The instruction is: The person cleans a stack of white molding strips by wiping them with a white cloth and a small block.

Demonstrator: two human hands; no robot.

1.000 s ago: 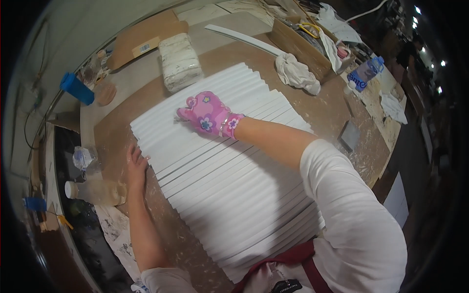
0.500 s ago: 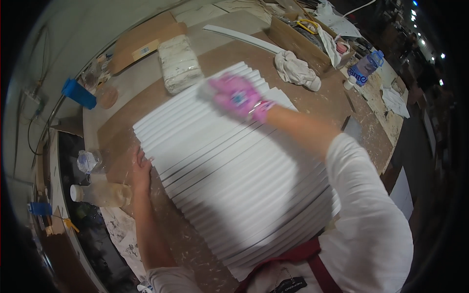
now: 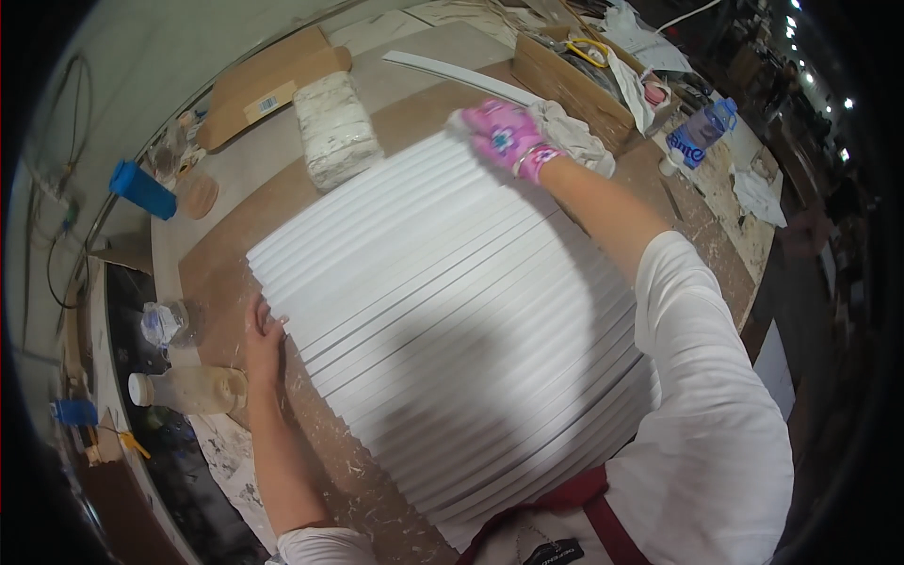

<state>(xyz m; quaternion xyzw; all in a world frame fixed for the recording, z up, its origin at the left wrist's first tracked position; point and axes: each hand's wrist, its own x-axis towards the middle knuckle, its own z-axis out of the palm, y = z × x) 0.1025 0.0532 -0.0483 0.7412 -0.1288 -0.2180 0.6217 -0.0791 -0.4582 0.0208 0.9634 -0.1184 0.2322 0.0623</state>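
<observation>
Nearest us, the row of white slats [image 3: 443, 320] lay side by side on the brown worktop [image 3: 217, 273], filling the space between our two hands. Our left hand [image 3: 264, 341], bare, rested flat with fingers spread against the slats' left ends, gripping nothing. Just left of that hand lay a clear plastic bottle [image 3: 188, 389] on its side, with a crumpled clear bag [image 3: 162, 323] a little beyond it; both sat at the bench edge, clear of the slats.

Our right hand [image 3: 504, 134], in a pink patterned glove, was stretched to the far right corner of the row. It pressed down on the outermost slats, fingers loosely curled; we could not tell whether it pinched anything. Our own right forearm crossed over the slats' right ends and hid part of them.

Directly behind the right hand a grey-white rag [image 3: 574, 137] lay bunched, touching the wrist area. To the left of that hand, a wrapped whitish block [image 3: 336, 129] stood against the far slat. Beyond it lay a flat cardboard piece [image 3: 268, 80] and a single curved white strip [image 3: 452, 73]. Farther right of the gloved hand: an open cardboard box [image 3: 570, 85] of tools and a blue-capped water bottle [image 3: 699, 135]. Well left, a blue cylinder [image 3: 143, 189].
</observation>
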